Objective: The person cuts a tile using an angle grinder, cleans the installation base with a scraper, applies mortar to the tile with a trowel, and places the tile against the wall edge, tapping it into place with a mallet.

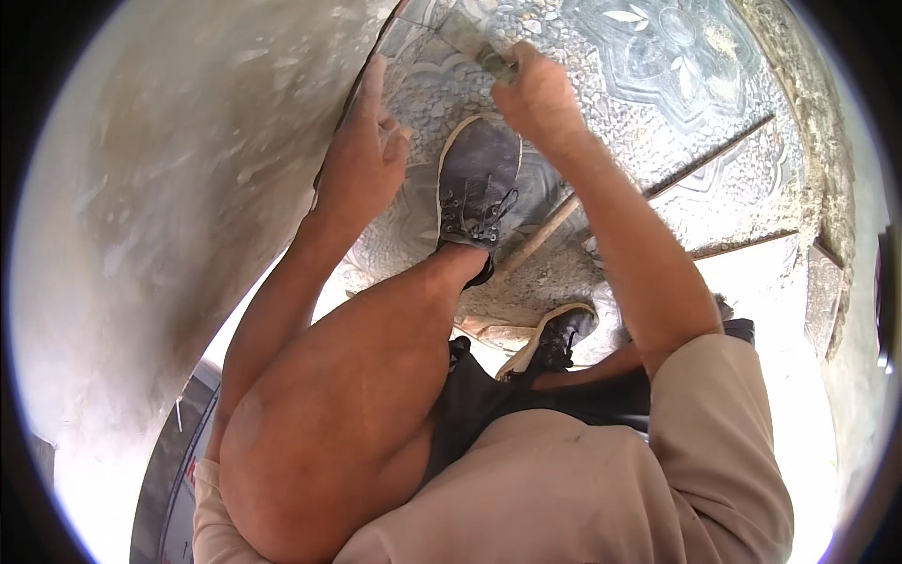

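My right hand (543,99) is closed round the handle of a flat-bladed scraper (463,34), whose blade lies low over the patterned floor tiles (658,56) at the top of the head view. Close to the plastered wall, my left hand (362,164) is held with its index finger stretched out and the thumb apart; the other fingers are curled in part. Nothing shows in it. Between the two hands, my dark laced shoe (479,174) rests on the pebble-textured tile surface.
A curved, stained wall (207,141) rises along the left. A wooden stick (537,235) lies beside my shoe, and a thin dark strip (709,158) crosses the tiles to the right. Rough masonry (822,132) borders the right side. My other shoe (562,340) stands lower down.
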Action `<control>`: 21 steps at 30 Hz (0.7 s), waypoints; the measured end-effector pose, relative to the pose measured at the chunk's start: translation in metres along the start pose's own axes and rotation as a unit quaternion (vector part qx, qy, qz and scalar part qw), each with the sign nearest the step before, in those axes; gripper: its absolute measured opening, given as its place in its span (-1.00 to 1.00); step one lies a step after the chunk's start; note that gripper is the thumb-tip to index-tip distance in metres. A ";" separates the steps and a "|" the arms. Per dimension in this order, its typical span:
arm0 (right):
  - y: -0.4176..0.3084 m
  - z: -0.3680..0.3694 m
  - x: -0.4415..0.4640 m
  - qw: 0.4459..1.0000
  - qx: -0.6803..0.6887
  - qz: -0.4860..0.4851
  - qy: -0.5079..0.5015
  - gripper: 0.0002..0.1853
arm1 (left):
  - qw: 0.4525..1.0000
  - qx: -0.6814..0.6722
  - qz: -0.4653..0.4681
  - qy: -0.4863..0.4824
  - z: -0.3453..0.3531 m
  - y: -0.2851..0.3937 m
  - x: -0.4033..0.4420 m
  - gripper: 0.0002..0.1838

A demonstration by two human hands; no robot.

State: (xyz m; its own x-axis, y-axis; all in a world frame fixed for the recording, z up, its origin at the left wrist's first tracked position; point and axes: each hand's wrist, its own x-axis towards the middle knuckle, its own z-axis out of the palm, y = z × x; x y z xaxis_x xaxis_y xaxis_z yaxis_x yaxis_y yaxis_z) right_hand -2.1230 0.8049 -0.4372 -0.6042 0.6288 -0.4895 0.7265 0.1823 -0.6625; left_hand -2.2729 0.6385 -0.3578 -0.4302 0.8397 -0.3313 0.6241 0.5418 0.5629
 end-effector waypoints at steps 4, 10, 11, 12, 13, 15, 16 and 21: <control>0.002 0.040 -0.015 0.993 0.104 0.023 0.054 -0.63 | 0.998 -0.017 -0.049 -0.039 -0.005 0.007 0.003 -0.07; 0.001 0.055 -0.023 0.974 0.182 0.008 0.133 -0.60 | 0.999 -0.020 -0.034 -0.024 -0.002 0.004 0.004 -0.10; 0.004 0.055 -0.021 0.973 0.175 -0.002 0.148 -0.61 | 0.999 -0.017 -0.033 -0.021 -0.003 0.004 0.005 -0.10; 0.006 0.055 -0.020 0.972 0.167 -0.012 0.163 -0.62 | 0.999 -0.015 -0.031 -0.018 -0.003 0.004 0.005 -0.11; 0.008 0.056 -0.018 0.972 0.168 -0.012 0.163 -0.62 | 0.999 -0.014 -0.031 -0.019 -0.004 0.003 0.005 -0.11; 0.009 0.053 -0.016 0.977 0.157 0.008 0.144 -0.63 | 1.000 -0.002 -0.009 -0.015 -0.004 0.001 0.005 -0.12; 0.011 0.052 -0.014 0.977 0.158 0.008 0.144 -0.63 | 1.000 -0.001 -0.008 -0.015 -0.004 -0.001 0.005 -0.12; 0.006 0.051 -0.017 0.980 0.144 0.015 0.135 -0.59 | 1.000 -0.002 0.006 -0.013 -0.004 -0.001 0.005 -0.12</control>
State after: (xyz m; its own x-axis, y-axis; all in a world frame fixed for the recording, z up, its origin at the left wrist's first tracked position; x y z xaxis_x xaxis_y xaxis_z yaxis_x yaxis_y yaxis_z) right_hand -2.1251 0.7568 -0.4624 -0.4480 0.8143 -0.3691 0.5960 -0.0357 -0.8022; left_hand -2.2781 0.6419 -0.3566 -0.4052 0.8473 -0.3433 0.6266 0.5308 0.5706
